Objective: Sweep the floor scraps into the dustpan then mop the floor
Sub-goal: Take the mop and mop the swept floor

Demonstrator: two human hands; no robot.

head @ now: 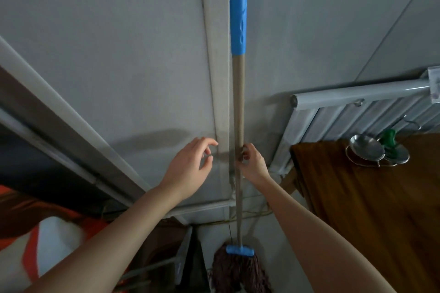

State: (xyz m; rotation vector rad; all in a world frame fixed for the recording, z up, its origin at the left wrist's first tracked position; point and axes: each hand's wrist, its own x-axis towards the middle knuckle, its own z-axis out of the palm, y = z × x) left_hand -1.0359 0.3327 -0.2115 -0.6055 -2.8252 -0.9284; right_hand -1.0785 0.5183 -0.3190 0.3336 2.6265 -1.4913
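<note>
Fingers of right hand (252,162) wrap the blue-gripped wooden mop (238,107) shaft; left hand (190,164), at 9 o'clock, spread and empty. Mop-fetch step, I'd judge. Next: left hand grips too, pull it off the grey wall (119,54).

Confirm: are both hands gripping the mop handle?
No, only the right hand has its fingers around the mop handle; the left hand is open beside it, not touching.

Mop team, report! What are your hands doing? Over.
Right hand gripping mop handle. Left hand open, beside it. Mop upright at wall. Nothing blocking.
</note>
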